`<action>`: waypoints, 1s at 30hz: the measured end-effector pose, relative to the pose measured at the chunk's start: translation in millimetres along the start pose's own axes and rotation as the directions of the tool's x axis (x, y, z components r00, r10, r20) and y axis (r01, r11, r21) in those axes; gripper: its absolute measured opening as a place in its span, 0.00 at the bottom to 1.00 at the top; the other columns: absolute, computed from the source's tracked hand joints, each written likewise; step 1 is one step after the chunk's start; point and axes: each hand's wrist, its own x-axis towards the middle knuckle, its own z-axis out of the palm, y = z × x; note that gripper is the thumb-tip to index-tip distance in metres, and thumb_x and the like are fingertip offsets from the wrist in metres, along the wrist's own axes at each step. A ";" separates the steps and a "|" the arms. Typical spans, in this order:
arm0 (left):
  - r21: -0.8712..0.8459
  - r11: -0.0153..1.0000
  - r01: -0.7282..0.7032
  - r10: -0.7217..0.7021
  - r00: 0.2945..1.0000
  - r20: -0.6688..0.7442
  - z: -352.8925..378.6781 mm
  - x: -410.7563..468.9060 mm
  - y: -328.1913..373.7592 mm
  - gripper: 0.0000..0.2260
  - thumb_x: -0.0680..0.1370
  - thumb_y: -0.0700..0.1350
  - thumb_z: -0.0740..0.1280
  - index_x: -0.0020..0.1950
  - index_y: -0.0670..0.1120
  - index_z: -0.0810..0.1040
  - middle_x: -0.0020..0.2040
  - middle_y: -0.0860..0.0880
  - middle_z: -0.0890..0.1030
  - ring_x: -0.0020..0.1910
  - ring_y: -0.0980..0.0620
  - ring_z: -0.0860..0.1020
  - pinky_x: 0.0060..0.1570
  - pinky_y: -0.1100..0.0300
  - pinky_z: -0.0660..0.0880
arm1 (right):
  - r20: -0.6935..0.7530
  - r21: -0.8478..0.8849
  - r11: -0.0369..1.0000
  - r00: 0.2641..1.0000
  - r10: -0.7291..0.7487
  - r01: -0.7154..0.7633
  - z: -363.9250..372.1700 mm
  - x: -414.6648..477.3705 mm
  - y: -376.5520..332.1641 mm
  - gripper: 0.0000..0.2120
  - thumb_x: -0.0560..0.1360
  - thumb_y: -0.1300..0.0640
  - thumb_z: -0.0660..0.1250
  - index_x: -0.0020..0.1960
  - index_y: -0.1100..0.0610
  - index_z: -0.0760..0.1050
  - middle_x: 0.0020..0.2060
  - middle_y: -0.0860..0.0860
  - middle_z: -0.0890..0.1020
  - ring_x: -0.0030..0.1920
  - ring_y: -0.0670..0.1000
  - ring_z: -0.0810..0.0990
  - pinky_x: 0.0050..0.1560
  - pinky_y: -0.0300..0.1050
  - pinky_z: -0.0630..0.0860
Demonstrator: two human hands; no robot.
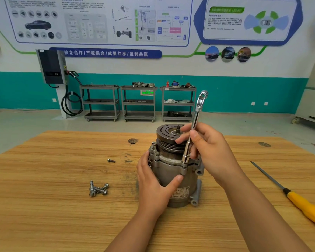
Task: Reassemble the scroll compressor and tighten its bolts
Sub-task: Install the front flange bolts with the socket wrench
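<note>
One head-worn wide-angle camera looks forward and down, close over the worktop (44, 206), the far wall (171, 70) filling the upper frame.

Compressor housing (168, 171): dull grey cast metal under your left fingers (143, 161).
Wrench (194, 124): bright polished metal between your right fingers (196, 137).
Pulley (165, 132): dark matt metal beside your right fingers.
Table (62, 215): matt grained wood.

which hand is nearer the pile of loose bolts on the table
Left. The left hand holds the compressor, just right of the bolt pile; the right hand grips the wrench farther right.
</note>
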 end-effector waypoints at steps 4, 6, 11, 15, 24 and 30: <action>0.009 1.000 0.006 -0.006 1.000 0.004 0.0 -0.2 0.4 0.45 0.61 0.71 0.66 0.70 0.65 0.44 0.73 0.58 0.55 0.74 0.57 0.55 0.73 0.50 0.59 | -0.012 -0.027 1.000 1.000 -0.005 0.004 2.8 0.6 0.1 0.10 0.80 0.62 0.59 0.47 0.50 0.74 0.37 0.47 0.83 0.25 0.42 0.72 0.30 0.37 0.74; 0.014 1.000 0.007 -0.007 1.000 -0.001 -0.5 -0.3 0.5 0.45 0.61 0.71 0.66 0.70 0.64 0.44 0.73 0.57 0.55 0.74 0.57 0.55 0.73 0.50 0.58 | -0.059 -0.031 0.999 0.998 -0.007 0.005 6.6 1.9 -0.1 0.06 0.77 0.58 0.66 0.43 0.50 0.73 0.36 0.49 0.82 0.25 0.42 0.73 0.29 0.37 0.74; 0.022 1.000 0.016 -0.016 1.000 0.001 0.2 -0.2 0.8 0.46 0.61 0.71 0.66 0.71 0.64 0.45 0.74 0.56 0.55 0.74 0.56 0.55 0.73 0.50 0.59 | -0.101 -0.089 0.995 0.994 -0.050 0.041 9.8 5.4 -2.5 0.06 0.75 0.55 0.69 0.44 0.46 0.73 0.41 0.45 0.81 0.34 0.38 0.76 0.35 0.34 0.71; 0.022 1.000 0.021 -0.021 1.000 0.003 0.1 -0.1 0.8 0.46 0.60 0.71 0.66 0.72 0.63 0.45 0.74 0.56 0.55 0.74 0.55 0.55 0.73 0.48 0.59 | -0.038 -0.010 0.996 0.996 -0.085 0.084 3.2 4.9 -10.7 0.10 0.80 0.61 0.59 0.50 0.46 0.73 0.39 0.45 0.84 0.24 0.41 0.72 0.29 0.33 0.71; 0.018 1.000 0.009 -0.009 1.000 0.005 -0.2 -0.3 0.7 0.46 0.61 0.71 0.66 0.71 0.64 0.45 0.73 0.58 0.54 0.74 0.57 0.55 0.73 0.50 0.59 | -0.185 -0.126 0.987 0.975 -0.122 0.100 3.1 6.1 -9.6 0.07 0.74 0.53 0.69 0.41 0.49 0.72 0.36 0.51 0.82 0.27 0.41 0.74 0.30 0.37 0.70; 0.013 1.000 -0.002 0.002 1.000 0.000 0.7 0.0 -0.4 0.45 0.61 0.71 0.66 0.70 0.65 0.44 0.69 0.62 0.53 0.71 0.61 0.55 0.71 0.55 0.58 | -0.075 -0.005 0.995 0.992 -0.105 0.105 -1.7 3.3 -9.4 0.11 0.81 0.61 0.58 0.49 0.47 0.74 0.40 0.44 0.84 0.23 0.42 0.72 0.29 0.34 0.72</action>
